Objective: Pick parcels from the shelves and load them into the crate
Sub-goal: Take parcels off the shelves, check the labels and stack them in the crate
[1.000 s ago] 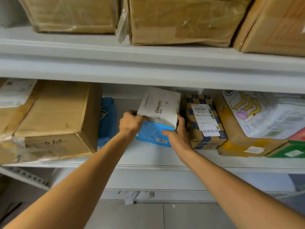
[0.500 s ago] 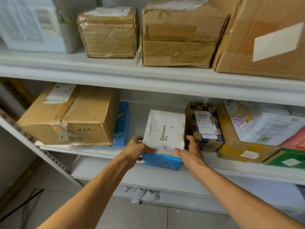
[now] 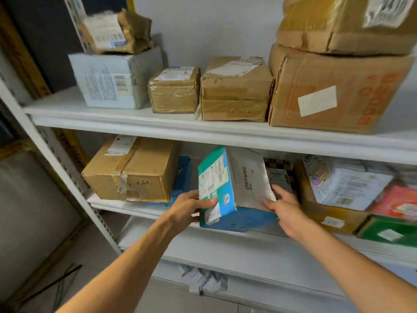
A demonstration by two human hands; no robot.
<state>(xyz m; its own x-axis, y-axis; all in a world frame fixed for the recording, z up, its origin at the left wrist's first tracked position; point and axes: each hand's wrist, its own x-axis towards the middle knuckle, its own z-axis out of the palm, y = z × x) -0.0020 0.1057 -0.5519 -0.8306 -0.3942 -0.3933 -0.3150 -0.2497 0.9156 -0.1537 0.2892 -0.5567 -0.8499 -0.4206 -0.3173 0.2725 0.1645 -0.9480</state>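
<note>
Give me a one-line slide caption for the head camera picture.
Left hand and right hand hold a tilted blue parcel with a white mailer against it, at the middle shelf.

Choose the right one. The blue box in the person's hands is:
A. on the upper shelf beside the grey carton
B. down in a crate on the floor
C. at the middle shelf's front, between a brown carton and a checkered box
C: the left hand grips the blue box at the middle shelf edge, brown carton left of it, checkered box right.
</note>
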